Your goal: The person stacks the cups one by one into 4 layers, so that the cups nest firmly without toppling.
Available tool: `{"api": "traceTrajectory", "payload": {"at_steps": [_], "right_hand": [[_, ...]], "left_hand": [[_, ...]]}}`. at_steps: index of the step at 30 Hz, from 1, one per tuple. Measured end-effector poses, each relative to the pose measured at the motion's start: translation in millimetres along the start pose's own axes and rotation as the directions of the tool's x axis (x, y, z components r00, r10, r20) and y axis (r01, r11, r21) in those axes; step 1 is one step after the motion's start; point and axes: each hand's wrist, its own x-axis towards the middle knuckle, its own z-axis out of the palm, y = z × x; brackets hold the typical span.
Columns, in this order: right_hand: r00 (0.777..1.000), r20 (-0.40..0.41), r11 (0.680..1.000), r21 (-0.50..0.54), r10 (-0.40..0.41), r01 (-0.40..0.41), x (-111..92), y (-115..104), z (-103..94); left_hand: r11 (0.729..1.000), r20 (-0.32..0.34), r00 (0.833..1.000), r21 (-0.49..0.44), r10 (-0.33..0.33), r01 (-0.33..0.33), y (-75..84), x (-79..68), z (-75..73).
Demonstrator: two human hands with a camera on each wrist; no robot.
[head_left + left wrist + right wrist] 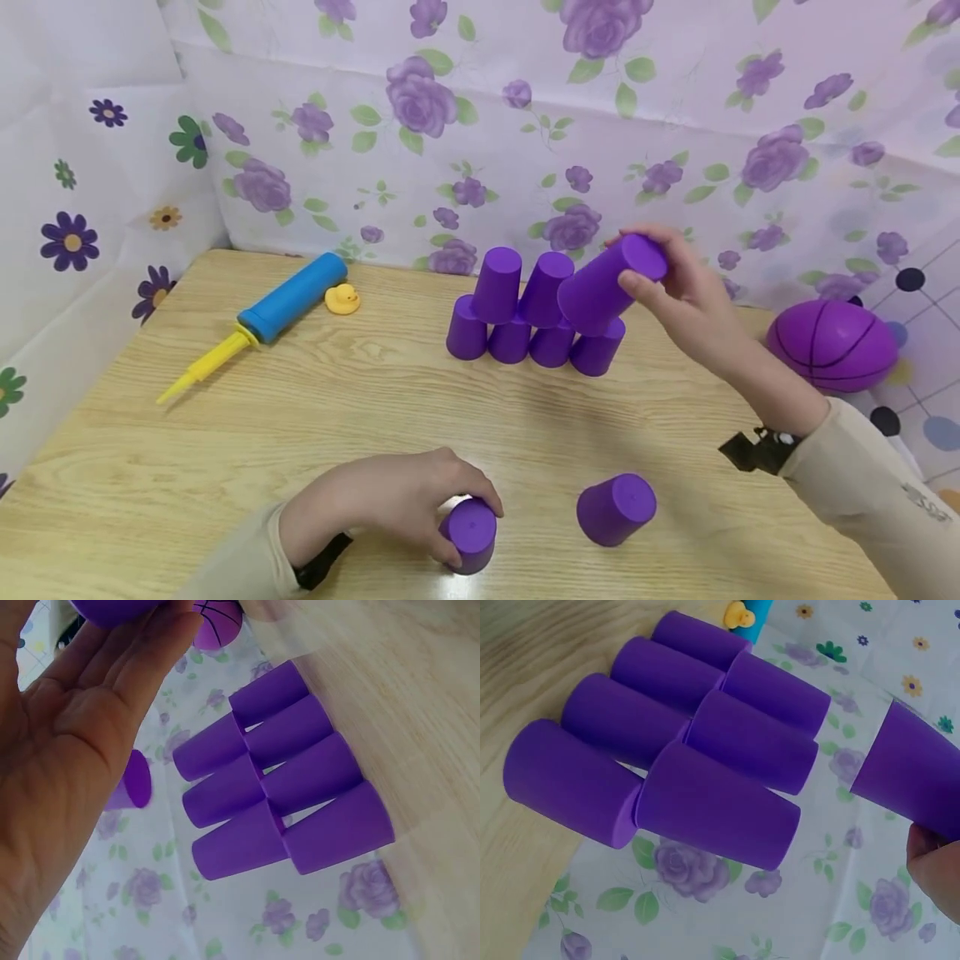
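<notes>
My right hand (693, 308) grips a purple cup (600, 287) between thumb and fingers, tilted and raised in front of the right end of a cup stack. In the right wrist view this held cup (915, 769) hangs apart from the stack. Upside-down purple cups stand in two rows: several in the bottom row (574, 784), three in the upper row (720, 806). The held cup mostly covers the upper row's right cup in the head view. Nearer, my left hand (405, 504) holds an upside-down purple cup (472, 533) low at the table by its sides.
Another purple cup (617, 508) stands upside down at front right. At the left lie a blue and yellow hand pump (288, 300) and a yellow rubber duck (342, 299). A purple ball (832, 346) sits at the right edge. Flowered cloth (465, 125) hangs behind the wooden table (360, 400).
</notes>
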Motion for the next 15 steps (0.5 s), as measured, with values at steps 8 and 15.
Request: {"api": "traceTrajectory", "payload": {"at_steps": [8, 15], "right_hand": [[0.985, -0.128, 0.977, -0.163, 0.114, -0.134, 31, 8, -0.6], [0.975, -0.171, 0.971, -0.166, 0.145, -0.173, 51, 24, -1.9]], "left_hand": [[0.999, -0.006, 0.999, -0.021, -0.034, 0.033, 4.3, 1.3, 4.1], [0.999, 0.000, 0.999, -0.027, -0.041, 0.041, 2.7, 1.4, 2.9]]}}
